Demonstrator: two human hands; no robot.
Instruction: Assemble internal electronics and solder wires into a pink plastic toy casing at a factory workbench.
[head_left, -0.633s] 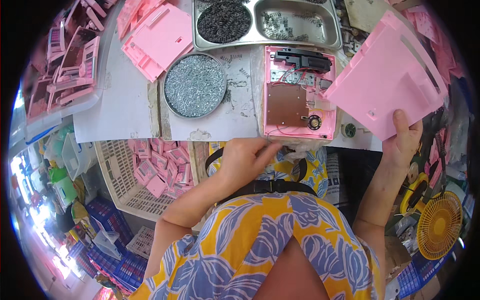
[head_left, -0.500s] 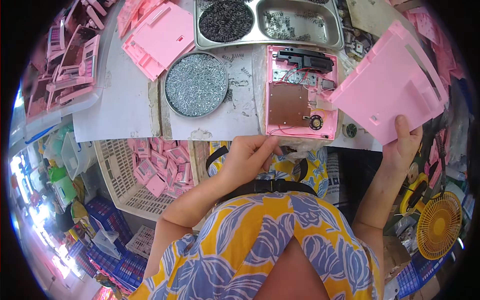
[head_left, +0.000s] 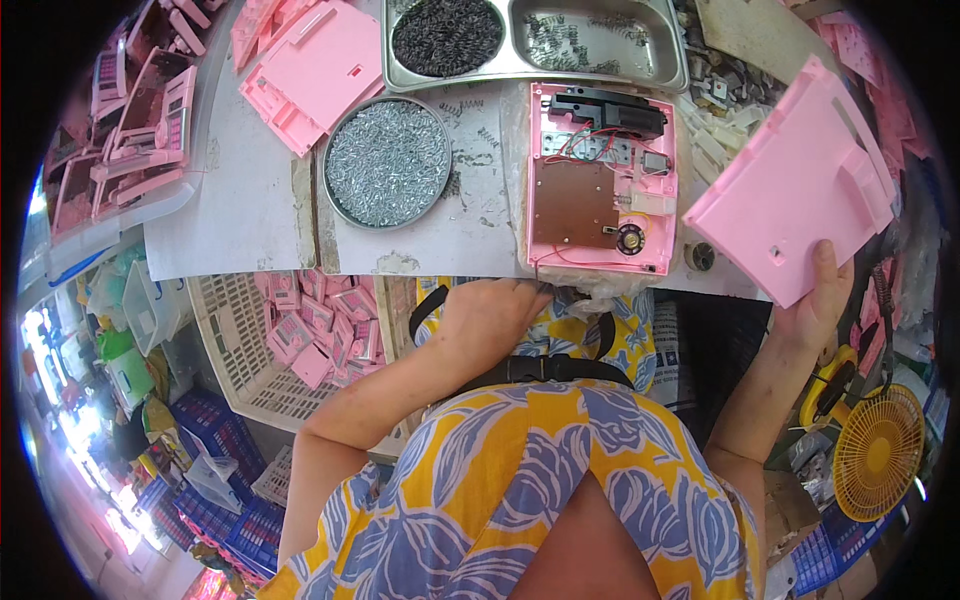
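An open pink plastic housing lies at the table's front edge. Inside it show a brown circuit board, a black part, red wires and a small round black part. Just below its near left corner is my left hand, back upward and fingers curled in; whatever they pinch, perhaps a thin wire, is hidden. My right hand grips a pink plastic cover by its lower corner. That cover is held tilted to the right of the housing, apart from it.
A round tin of small silvery screws stands left of the housing. Behind is a metal tray of dark springs. Pink panels are stacked at the back left. Below the table sits a cream basket of pink parts; a yellow fan is at right.
The pink cover in my right hand has shifted right and slightly down, away from the housing. My left hand has turned and dropped a little, its fingertips now more hidden.
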